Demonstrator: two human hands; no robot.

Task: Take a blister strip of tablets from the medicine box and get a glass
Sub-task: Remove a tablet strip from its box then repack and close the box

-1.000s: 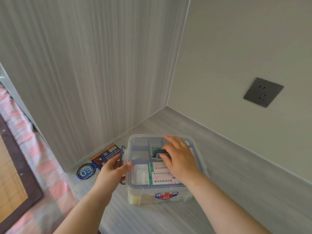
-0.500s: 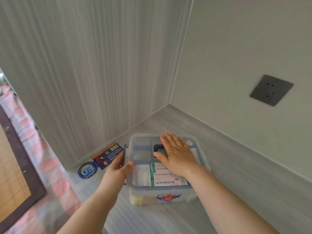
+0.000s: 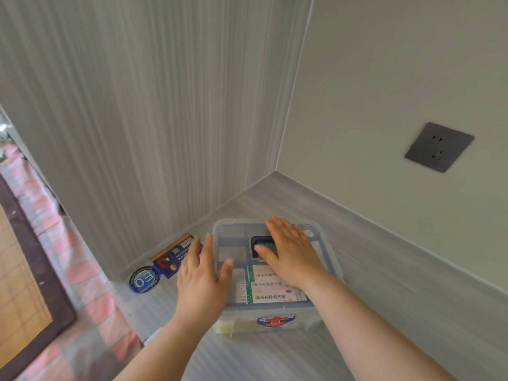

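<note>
A clear plastic medicine box [image 3: 328, 259] with a red cross label on its front stands in the corner of a grey shelf, its lid on. White and green packets [image 3: 270, 291] show through the lid. My right hand [image 3: 288, 253] lies flat on the lid, fingers spread, partly over the dark handle recess [image 3: 259, 242]. At the box's left side is my left hand [image 3: 202, 273], fingers straight, thumb touching the lid's left edge. No blister strip or glass is in view.
A dark blue and orange packet [image 3: 174, 253] and a round blue sticker [image 3: 144, 279] lie left of the box by the wall. A grey wall socket [image 3: 438, 147] sits at right. Pink checked bedding [image 3: 41, 215] lies below left. Bare shelf stretches right of the box.
My right hand let go of the handle and flattened on the lid. My left hand opened and straightened against the box's left side. The camera shifted slightly.
</note>
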